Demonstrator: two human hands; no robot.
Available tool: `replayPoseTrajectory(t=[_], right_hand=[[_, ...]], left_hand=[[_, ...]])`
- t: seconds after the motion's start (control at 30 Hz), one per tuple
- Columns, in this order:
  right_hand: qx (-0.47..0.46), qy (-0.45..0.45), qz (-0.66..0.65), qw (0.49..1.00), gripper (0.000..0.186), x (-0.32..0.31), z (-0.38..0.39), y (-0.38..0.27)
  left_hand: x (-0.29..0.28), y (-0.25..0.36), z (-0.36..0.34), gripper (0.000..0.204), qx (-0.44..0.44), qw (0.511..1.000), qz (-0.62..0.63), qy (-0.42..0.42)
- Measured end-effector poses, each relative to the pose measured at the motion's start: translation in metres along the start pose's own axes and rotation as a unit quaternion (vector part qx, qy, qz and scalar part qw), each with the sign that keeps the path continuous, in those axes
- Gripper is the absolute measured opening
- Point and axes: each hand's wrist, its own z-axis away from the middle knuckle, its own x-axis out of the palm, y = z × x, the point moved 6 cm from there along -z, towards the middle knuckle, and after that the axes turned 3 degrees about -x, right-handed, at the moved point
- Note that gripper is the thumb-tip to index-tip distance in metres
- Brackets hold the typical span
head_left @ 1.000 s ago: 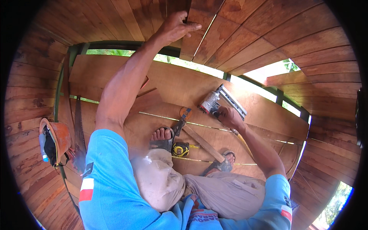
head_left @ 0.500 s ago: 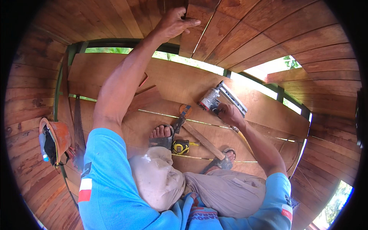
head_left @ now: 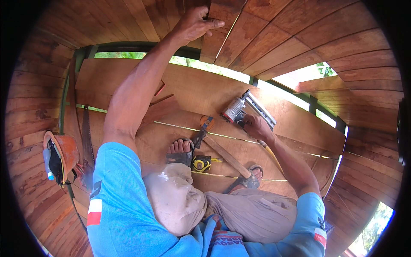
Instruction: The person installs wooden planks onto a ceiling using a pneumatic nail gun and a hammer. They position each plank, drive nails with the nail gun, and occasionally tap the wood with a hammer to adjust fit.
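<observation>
High in front of me, my left hand [head_left: 198, 25] grips the lower edge of a wooden plank [head_left: 212, 40] on the board wall. The thumb lies along the plank's face, while its other fingers curl up at the edge and are partly hidden. My right hand [head_left: 256, 127] is closed around the handle of a nail gun [head_left: 234, 109], which has a silver body and a long slanted magazine. The nail gun is over the plywood boards, away from the wall. A yellowish air hose [head_left: 273, 155] runs from below the right hand toward me.
Between my sandalled feet lie a hammer [head_left: 227, 155] with a wooden handle and a yellow-black tape measure [head_left: 201, 163]. On the left are a handsaw [head_left: 87, 135] and an orange hard hat [head_left: 68, 150]. Gaps separate the floor boards [head_left: 188, 90], and a bright opening [head_left: 295, 79] breaks the wall.
</observation>
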Motion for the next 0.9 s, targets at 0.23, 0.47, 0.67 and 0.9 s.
replayPoseTrajectory(t=[0.23,0.47,0.67,0.9], right_hand=[[0.019,-0.009,0.007,1.000,0.025,-0.001,0.000,-0.001],[-0.011,0.000,0.006,1.000,0.025,-0.004,0.001,-0.009],[-0.020,0.018,0.014,1.000,0.020,-0.002,0.001,-0.006],[-0.034,0.089,0.033,0.995,0.025,0.005,0.011,-0.005]], left_hand=[[0.000,0.002,0.001,0.044,-0.002,1.000,0.009,0.001],[0.000,0.004,0.002,0.045,0.002,1.000,0.017,0.003],[0.000,0.002,0.001,0.045,0.015,1.000,0.007,0.012],[-0.001,0.002,0.001,0.044,-0.020,1.000,-0.003,0.011]])
